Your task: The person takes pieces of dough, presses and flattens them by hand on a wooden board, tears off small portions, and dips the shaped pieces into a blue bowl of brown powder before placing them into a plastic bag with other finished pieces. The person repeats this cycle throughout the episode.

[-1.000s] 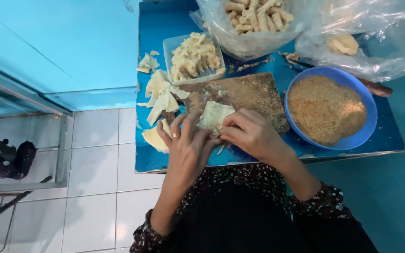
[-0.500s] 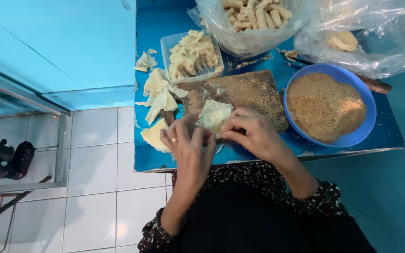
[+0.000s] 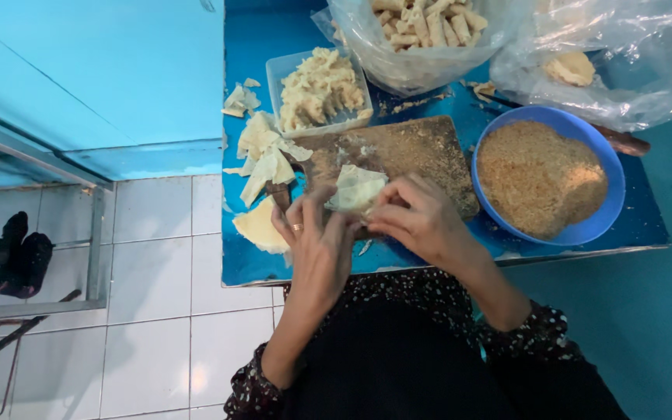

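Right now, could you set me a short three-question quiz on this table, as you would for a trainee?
1. True or false: both hands touch the pale wrapper over the wooden board.
2. What fills the blue bowl? A) brown crumbs B) water C) whole eggs
3. Which hand wears a ring?

Key
1. True: the left hand and the right hand both pinch it.
2. A.
3. The left hand.
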`<state>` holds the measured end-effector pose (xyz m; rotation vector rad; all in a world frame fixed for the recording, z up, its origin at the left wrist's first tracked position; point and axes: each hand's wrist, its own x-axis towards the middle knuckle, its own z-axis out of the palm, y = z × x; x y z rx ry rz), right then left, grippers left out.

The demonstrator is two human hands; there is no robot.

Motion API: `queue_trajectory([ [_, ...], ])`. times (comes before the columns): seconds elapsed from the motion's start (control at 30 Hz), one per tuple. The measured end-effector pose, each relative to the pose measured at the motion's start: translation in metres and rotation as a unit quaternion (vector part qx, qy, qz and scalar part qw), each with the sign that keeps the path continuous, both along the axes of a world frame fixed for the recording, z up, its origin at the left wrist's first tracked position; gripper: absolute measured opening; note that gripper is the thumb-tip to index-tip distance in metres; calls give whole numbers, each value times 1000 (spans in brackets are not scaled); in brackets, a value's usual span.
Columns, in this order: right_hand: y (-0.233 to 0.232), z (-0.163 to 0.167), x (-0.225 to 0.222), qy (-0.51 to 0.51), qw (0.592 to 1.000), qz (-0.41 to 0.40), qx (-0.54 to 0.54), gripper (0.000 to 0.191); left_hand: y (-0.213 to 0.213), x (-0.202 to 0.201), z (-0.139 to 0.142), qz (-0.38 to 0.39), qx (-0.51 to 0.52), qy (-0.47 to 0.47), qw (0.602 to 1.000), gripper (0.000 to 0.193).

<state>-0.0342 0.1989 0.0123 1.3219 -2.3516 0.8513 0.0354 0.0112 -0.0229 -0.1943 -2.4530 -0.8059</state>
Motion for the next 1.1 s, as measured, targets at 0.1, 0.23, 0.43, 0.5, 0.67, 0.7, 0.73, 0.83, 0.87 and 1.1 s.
queue_trajectory([
  [0.1, -4, 0, -5, -40, 999, -18, -26, 17, 2, -2, 3, 2, 17, 17, 1000, 12],
  [0.23, -9, 1, -15, -81, 995, -29, -41, 13, -1, -12, 10, -10, 13, 36, 999, 13],
  [0.43, -12, -3, -6, -6, 996, -87, -16, 13, 1, -20, 10, 19, 22, -6, 1000, 10],
  [0.5, -15, -6, -4, 4, 995, -101, 0, 12, 0, -21, 9, 26, 38, -9, 999, 10],
  [0.67, -30, -9, -12, -9, 988, -149, 48, 13, -4, -20, 7, 40, 53, 25, 998, 20],
  [0.7, -33, -8, -14, -9, 987, -156, 46, 12, -5, -19, 7, 43, 31, 25, 998, 19],
  [0.73, -35, -6, -14, -14, 986, -160, 45, 12, -6, -18, 9, 49, 10, 18, 999, 20],
  [0.83, -40, 5, -8, -28, 986, -162, -10, 18, -7, -15, 17, 57, -41, -2, 998, 20],
  [0.87, -41, 11, -7, -28, 986, -160, -37, 22, -9, -14, 22, 55, -46, -8, 997, 20],
  [1.1, -63, 41, -7, 11, 976, -204, 68, 15, -25, -6, 45, 75, 10, 12, 997, 26],
])
